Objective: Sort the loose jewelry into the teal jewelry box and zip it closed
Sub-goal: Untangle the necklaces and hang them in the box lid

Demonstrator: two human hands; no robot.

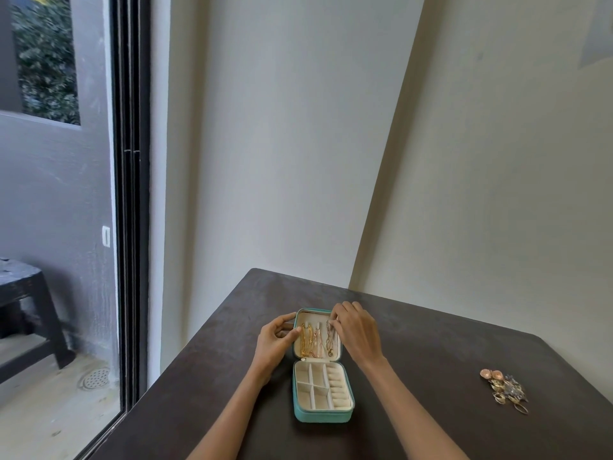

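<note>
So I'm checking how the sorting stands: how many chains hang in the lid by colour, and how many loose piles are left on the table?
Gold chains in the lid: 1 cluster, strands too fine to count
Rose-gold chain: 1
Silvery chain, pinched by the right hand: 1
Loose jewelry pile on the table: 1
Total: 4 groups

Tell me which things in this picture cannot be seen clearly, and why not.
- Loose jewelry pile, head view: too small to tell single pieces apart.
- Top right corner of the box lid: hidden by the right hand.
- Right hand fingertips at the rightmost chain: too small to confirm the grip.
- Left hand: its palm side is turned away.
- Both elbows: cut off by the bottom edge.
</note>
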